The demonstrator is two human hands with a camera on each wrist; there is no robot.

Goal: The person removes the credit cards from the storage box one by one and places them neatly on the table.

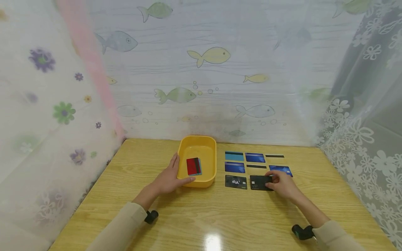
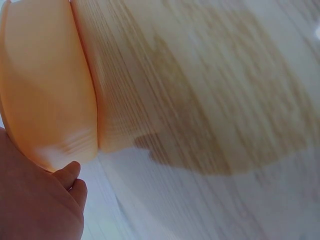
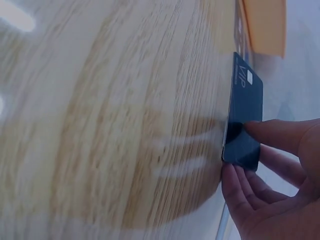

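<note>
Right wrist view: right hand (image 3: 270, 195) pinches black card (image 3: 243, 120), edge lifted.
Head view: left hand (image 1: 168, 179) clasps tray (image 1: 207, 179); bare counter (image 1: 220, 216) nearside.

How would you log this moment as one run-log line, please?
left hand: holds yellow tray rim | right hand: pinches black VIP card on table | tray: red card inside
</note>
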